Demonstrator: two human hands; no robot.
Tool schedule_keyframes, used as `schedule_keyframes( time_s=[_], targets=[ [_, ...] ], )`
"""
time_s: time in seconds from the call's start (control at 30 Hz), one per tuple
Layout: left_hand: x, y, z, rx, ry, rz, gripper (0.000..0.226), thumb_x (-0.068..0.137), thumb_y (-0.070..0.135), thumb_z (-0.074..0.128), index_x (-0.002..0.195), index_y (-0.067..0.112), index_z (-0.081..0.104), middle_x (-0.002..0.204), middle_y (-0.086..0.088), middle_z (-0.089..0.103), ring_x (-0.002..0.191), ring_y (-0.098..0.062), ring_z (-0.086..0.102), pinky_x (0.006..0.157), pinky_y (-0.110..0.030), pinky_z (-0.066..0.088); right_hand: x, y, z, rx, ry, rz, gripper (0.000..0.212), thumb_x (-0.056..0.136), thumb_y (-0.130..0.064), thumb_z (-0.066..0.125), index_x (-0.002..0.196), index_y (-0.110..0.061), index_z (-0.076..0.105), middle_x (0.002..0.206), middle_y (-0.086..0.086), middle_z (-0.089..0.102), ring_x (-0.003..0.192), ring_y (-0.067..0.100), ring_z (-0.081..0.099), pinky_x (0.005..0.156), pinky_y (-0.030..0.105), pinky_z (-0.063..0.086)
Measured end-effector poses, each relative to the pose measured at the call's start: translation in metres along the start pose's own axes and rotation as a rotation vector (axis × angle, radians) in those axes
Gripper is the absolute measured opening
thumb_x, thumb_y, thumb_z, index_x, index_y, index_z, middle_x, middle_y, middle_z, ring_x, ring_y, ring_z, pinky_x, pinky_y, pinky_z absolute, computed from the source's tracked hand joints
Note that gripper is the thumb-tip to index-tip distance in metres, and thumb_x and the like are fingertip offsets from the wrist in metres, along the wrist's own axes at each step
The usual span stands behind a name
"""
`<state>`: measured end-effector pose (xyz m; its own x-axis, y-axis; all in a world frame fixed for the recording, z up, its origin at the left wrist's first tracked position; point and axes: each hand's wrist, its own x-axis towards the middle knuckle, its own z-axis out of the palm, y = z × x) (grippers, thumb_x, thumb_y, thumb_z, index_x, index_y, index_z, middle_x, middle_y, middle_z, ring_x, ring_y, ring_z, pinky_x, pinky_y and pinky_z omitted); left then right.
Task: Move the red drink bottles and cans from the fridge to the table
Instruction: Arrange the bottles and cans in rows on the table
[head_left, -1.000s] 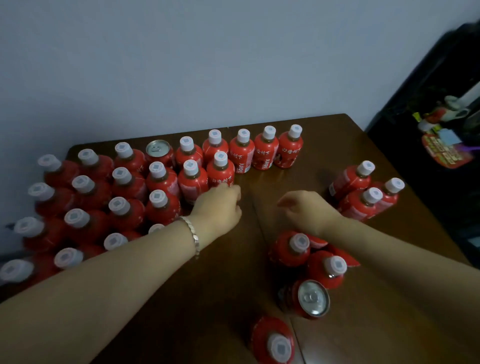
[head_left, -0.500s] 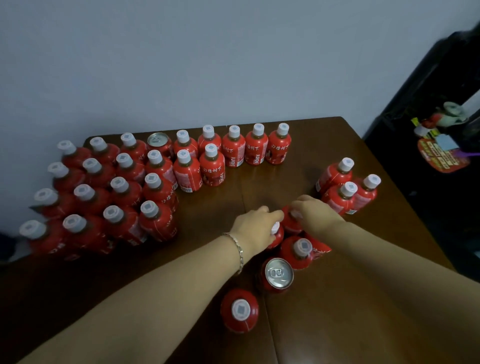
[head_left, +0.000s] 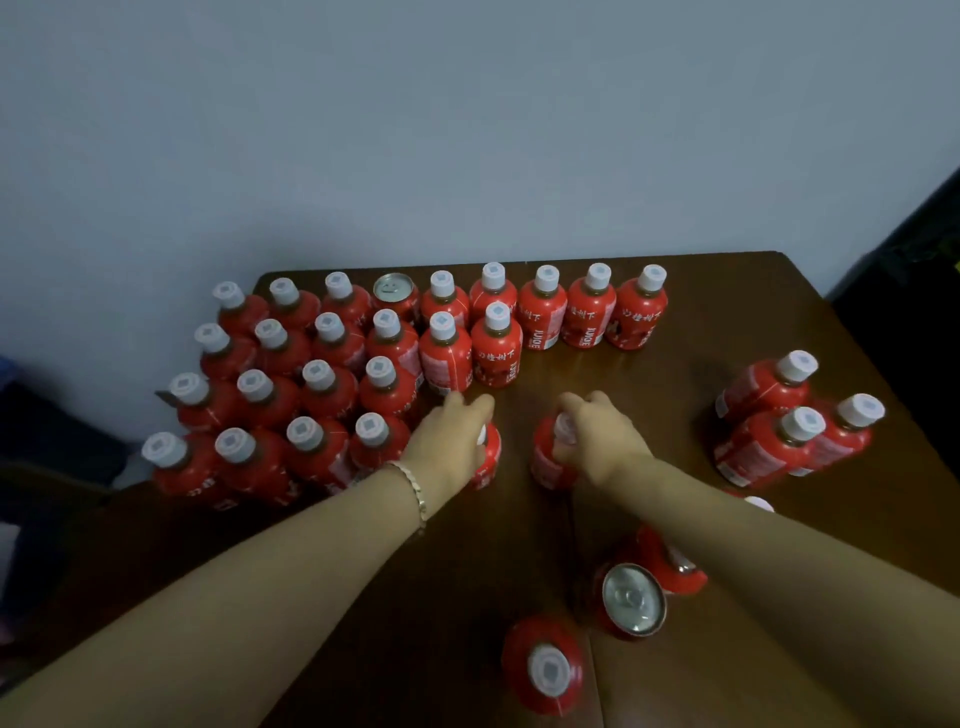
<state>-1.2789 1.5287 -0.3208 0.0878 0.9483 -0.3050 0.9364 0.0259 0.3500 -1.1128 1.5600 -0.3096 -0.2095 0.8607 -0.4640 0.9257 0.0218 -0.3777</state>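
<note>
Many red drink bottles with white caps stand in rows on the dark brown table (head_left: 701, 291) at the back left, with one red can (head_left: 395, 292) among them. My left hand (head_left: 449, 441) grips a red bottle (head_left: 489, 460) by its top, just right of the rows. My right hand (head_left: 600, 441) grips another red bottle (head_left: 548, 457) beside it. Nearer me stand a can (head_left: 631, 603), a bottle (head_left: 545, 667) and a bottle (head_left: 675, 569) partly hidden under my right forearm. Three bottles (head_left: 779, 421) stand grouped at the right.
A pale wall runs behind the table. Dark furniture (head_left: 914, 260) stands off the table's right edge. Bare tabletop lies between the rows and the right-hand group, and along the near left.
Both hands have each lifted a bottle from the near cluster and carried it away from me toward the rows. The near cluster is smaller now.
</note>
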Motion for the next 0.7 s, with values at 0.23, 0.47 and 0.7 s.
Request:
schedule_keyframes(
  time_s=[0.23, 0.47, 0.7],
  targets=[
    [0.038, -0.04, -0.021, 0.056, 0.167, 0.03, 0.029, 0.088, 0.0, 0.045, 0.115, 0.009, 0.047, 0.114, -0.014, 0.041, 0.104, -0.03, 0.045, 0.084, -0.034, 0.04, 0.042, -0.046, 0.022, 0.259, 0.153, -0.103, 0.038, 0.091, -0.016, 0.054, 0.128, -0.017, 0.05, 0.122, 0.012, 0.043, 0.108, 0.032, 0.053, 0.092, 0.037, 0.045],
    [0.042, -0.05, -0.003, 0.29, 0.129, 0.038, 0.063, 0.084, 0.031, 0.064, 0.136, 0.02, 0.032, 0.13, -0.01, 0.037, 0.117, -0.029, 0.041, 0.096, -0.036, 0.037, 0.065, -0.029, 0.029, 0.261, 0.152, 0.001, 0.068, 0.076, -0.029, 0.076, 0.135, -0.024, 0.044, 0.129, 0.005, 0.049, 0.118, 0.025, 0.052, 0.097, 0.036, 0.044],
    [0.053, -0.05, -0.001, 0.275, 0.177, -0.009, 0.058, 0.082, 0.013, 0.065, 0.132, 0.018, 0.035, 0.128, -0.006, 0.04, 0.112, -0.026, 0.045, 0.087, -0.032, 0.039, 0.075, -0.026, 0.044, 0.415, 0.105, -0.022, 0.077, 0.076, -0.026, 0.076, 0.141, -0.021, 0.036, 0.139, 0.007, 0.049, 0.129, 0.024, 0.046, 0.108, 0.04, 0.039]
  ],
)
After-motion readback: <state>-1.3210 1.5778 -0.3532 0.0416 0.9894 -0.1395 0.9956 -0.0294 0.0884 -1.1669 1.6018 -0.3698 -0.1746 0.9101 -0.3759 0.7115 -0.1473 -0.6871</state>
